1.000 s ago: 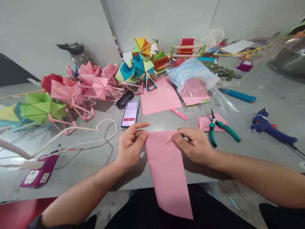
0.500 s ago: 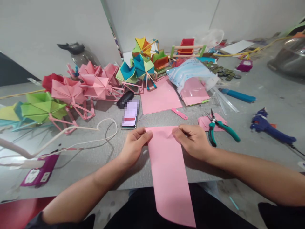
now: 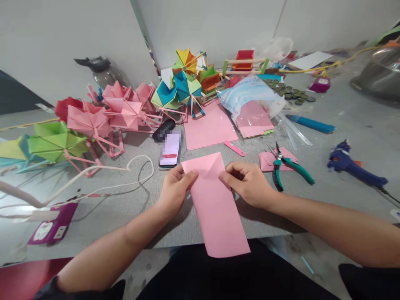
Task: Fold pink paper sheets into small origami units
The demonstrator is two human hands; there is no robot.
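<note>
A long strip of pink paper [image 3: 217, 212] is held between my two hands, its near end hanging past the table edge. A diagonal crease marks its far end. My left hand [image 3: 176, 185] pinches the left edge, thumb on top. On the right edge, my right hand [image 3: 245, 181] grips with thumb and curled fingers. Just beyond the paper lie a phone [image 3: 170, 150] and a small pink cutter [image 3: 235, 148]. Green-handled pliers [image 3: 286, 162] rest on folded pink paper [image 3: 265, 161] to the right of my right hand.
Folded paper models in pink [image 3: 123, 112] and green [image 3: 56, 139] line the left and back. Behind the cutter lie pink sheets [image 3: 209, 129] and a plastic bag [image 3: 250, 98]. A blue glue gun [image 3: 353, 164] is at right, a purple power strip [image 3: 53, 225] with white cables at left.
The pink paper has shifted away from me, and its far end is now tilted. Both hands now grip its sides lower down, below the far corners.
</note>
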